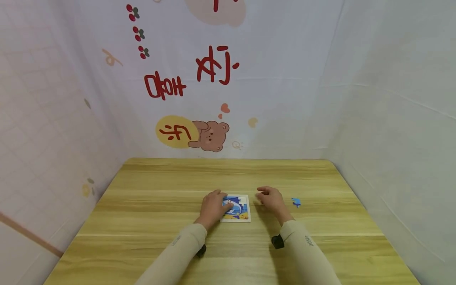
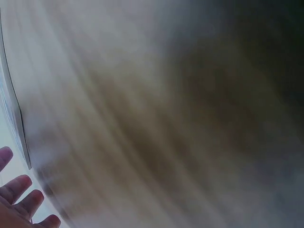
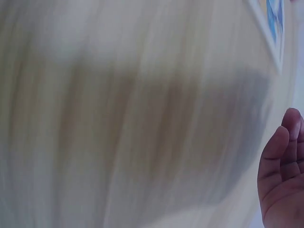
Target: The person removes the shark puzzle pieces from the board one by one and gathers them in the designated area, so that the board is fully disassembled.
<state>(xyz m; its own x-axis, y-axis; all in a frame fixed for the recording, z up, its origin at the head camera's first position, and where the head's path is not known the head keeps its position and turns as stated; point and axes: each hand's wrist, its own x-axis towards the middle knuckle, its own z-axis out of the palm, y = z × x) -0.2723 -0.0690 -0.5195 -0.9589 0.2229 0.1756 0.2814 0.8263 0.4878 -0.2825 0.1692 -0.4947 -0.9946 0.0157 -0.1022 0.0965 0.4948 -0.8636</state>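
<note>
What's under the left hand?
The left hand overlaps the left side of the framed jigsaw puzzle on the wooden table; whatever that hand covers can't be seen.

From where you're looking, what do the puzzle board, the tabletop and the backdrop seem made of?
Puzzle board: probably wood or card, mostly matte; pale rim around a printed picture. Tabletop: wood or wood-look laminate, seemingly satin; streaked grain. Backdrop: likely cloth, matte; soft creases.

A bare strip of table (image 1: 254,211) separates puzzle (image 1: 236,210) from right fingers (image 1: 265,189), while left fingers (image 1: 219,195) block the puzzle's left side.
</note>
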